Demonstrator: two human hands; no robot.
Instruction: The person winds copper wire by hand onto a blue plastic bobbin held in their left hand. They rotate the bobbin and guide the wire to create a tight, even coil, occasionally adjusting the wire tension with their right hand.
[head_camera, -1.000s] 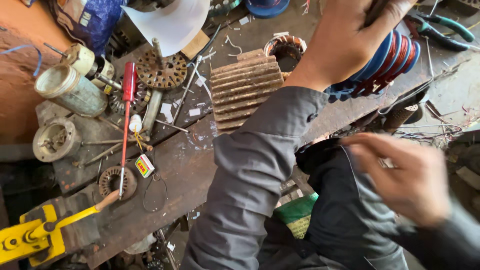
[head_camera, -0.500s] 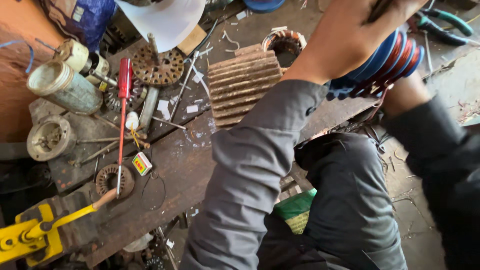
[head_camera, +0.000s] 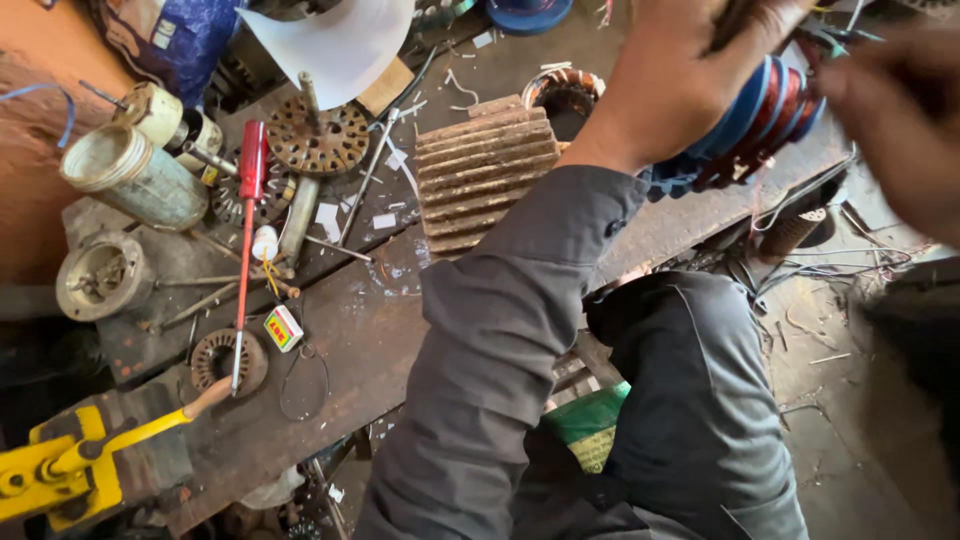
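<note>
My left hand (head_camera: 675, 85), in a grey sleeve, reaches up over the workbench with its fingers closed around a stack of blue and red rings (head_camera: 760, 120); a dark part sticks out above the fist. My right hand (head_camera: 895, 115) is a blur at the upper right, close to the right side of the rings. Its fingers cannot be made out. My dark trousers (head_camera: 700, 400) fill the lower middle.
A rusty metal bench (head_camera: 350, 340) carries a ribbed motor housing (head_camera: 480, 170), a copper-wound stator (head_camera: 565, 95), a perforated rotor disc (head_camera: 315, 135), a red-handled screwdriver (head_camera: 245, 220), a metal can (head_camera: 135, 175) and a small box (head_camera: 283, 328). A yellow tool (head_camera: 60, 470) sits at the lower left.
My right hand has risen from the lower right to the upper right, beside the ring stack. My left hand has kept its grip and barely shifted.
</note>
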